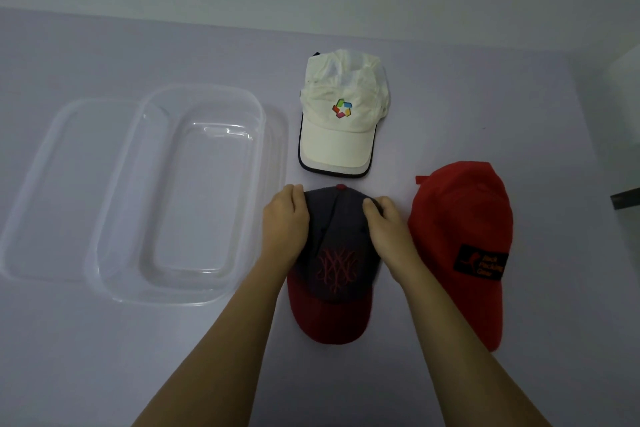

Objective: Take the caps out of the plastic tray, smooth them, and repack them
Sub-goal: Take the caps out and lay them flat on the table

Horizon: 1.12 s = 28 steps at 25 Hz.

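A navy cap with a red brim (334, 267) lies on the table in front of me, brim towards me. My left hand (285, 224) curls over the left side of its crown. On the right side, my right hand (384, 227) holds the crown with the thumb on top. A white cap with a coloured logo (341, 114) lies flat just beyond it. A red cap with a black patch (460, 236) rests to the right. The clear plastic tray (207, 88) stands to the left with nothing in it.
A clear lid (45, 191) lies partly under the tray's left side. A dark object (625, 199) pokes in at the right edge. The table (485, 97) is pale lilac and meets a wall at the back.
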### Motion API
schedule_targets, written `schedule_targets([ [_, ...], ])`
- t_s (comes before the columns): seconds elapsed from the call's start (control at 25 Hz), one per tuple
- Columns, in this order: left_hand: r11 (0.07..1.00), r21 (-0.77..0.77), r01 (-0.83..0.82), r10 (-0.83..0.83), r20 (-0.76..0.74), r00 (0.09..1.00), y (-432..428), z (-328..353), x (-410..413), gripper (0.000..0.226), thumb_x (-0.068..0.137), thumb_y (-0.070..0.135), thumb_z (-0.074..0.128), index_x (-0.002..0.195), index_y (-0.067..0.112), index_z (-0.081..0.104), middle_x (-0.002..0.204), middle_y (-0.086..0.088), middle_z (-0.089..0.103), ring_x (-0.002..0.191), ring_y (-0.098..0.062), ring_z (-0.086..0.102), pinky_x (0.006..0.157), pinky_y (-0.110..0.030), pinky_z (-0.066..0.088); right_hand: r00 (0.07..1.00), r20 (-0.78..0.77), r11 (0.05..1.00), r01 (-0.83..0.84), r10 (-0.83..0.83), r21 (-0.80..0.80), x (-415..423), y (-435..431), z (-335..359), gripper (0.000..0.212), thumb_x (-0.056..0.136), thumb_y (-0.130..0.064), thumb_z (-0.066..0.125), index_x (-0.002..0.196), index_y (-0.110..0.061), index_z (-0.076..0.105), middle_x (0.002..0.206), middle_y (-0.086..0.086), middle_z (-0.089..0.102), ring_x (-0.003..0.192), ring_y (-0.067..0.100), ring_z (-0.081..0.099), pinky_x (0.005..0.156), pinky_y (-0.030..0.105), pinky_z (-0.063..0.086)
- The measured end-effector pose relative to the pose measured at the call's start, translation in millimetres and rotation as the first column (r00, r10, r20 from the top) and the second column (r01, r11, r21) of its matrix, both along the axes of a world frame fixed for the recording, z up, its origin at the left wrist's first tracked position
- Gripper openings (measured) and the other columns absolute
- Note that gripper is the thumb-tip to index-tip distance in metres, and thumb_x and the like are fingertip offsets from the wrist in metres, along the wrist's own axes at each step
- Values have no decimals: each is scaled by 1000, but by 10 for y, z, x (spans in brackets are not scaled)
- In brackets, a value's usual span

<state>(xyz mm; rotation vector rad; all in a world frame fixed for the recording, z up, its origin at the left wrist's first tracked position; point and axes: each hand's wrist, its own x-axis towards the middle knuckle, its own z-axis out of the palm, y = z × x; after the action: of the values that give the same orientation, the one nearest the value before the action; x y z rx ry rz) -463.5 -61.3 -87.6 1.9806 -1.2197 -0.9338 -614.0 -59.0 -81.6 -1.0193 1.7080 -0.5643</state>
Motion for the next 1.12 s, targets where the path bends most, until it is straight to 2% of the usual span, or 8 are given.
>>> schedule_targets([
  [0.16, 995, 92, 39, -50, 121, 991, 4, -42, 60, 43, 100, 28, 29, 59, 17, 37, 58, 2, 45, 59, -16, 45, 60, -31, 35, 999, -34, 1000, 16, -17, -10, -44, 1, -80, 21, 92, -40, 48, 81, -23, 54, 79, -3, 58, 76, 15, 56, 64, 30, 43],
  [0.36, 991, 97, 89, -106, 189, 976, -11, -12, 50, 51, 93, 50, 34, 57, 16, 43, 53, 3, 45, 53, -13, 45, 51, -28, 33, 989, 112, 991, 80, -92, 107, -40, -78, -88, 19, 91, -39, 51, 86, -21, 58, 92, 2, 63, 85, 17, 58, 69, 29, 44],
  [0.52, 981, 165, 105, -139, 209, 968, -80, 2, 90, 50, 92, 50, 38, 51, 20, 37, 50, 4, 42, 51, -11, 43, 49, -26, 29, 995, 77, 989, 49, -61, 139, -88, -136, -88, 22, 87, -39, 56, 78, -20, 57, 96, 7, 66, 93, 24, 61, 77, 34, 46],
  [0.6, 979, 179, 96, -133, 205, 970, -97, -22, 96, 48, 92, 46, 38, 54, 17, 38, 52, 2, 42, 52, -14, 43, 50, -26, 31, 995, 81, 987, 42, -56, 157, -86, -172, -77, 24, 90, -41, 51, 88, -18, 59, 103, 3, 62, 101, 25, 58, 83, 34, 43],
  [0.68, 978, 185, 96, -134, 206, 969, -103, -41, 98, 42, 92, 38, 37, 58, 13, 40, 56, -1, 45, 55, -16, 45, 51, -27, 32, 995, 59, 978, 64, -77, 200, -76, -219, -72, 39, 95, -42, 40, 116, -13, 57, 109, 2, 52, 112, 27, 52, 92, 34, 38],
  [0.76, 980, 178, 92, -129, 208, 970, -92, -53, 100, 38, 93, 30, 35, 61, 10, 38, 59, -4, 46, 57, -18, 43, 52, -29, 32, 999, -30, 980, 50, -46, 191, -68, -234, -86, 46, 97, -40, 33, 117, -5, 57, 111, 6, 56, 113, 31, 52, 98, 39, 39],
  [0.88, 977, 176, 122, -155, 193, 969, -67, -43, 85, 35, 96, 28, 30, 65, 11, 36, 60, -4, 46, 56, -16, 42, 51, -30, 31, 995, -101, 996, 3, 6, 85, -54, -179, -112, 42, 95, -36, 40, 99, -1, 62, 103, 19, 65, 98, 33, 60, 89, 43, 47],
  [1.12, 987, 19, 158, -159, 114, 981, -43, 9, 86, 31, 100, 32, 28, 77, 14, 40, 62, 2, 46, 56, -13, 44, 52, -29, 34, 985, -138, 995, -97, 99, 21, -22, -201, -107, 31, 98, -38, 31, 98, -15, 52, 79, -4, 52, 75, 14, 50, 60, 28, 35],
])
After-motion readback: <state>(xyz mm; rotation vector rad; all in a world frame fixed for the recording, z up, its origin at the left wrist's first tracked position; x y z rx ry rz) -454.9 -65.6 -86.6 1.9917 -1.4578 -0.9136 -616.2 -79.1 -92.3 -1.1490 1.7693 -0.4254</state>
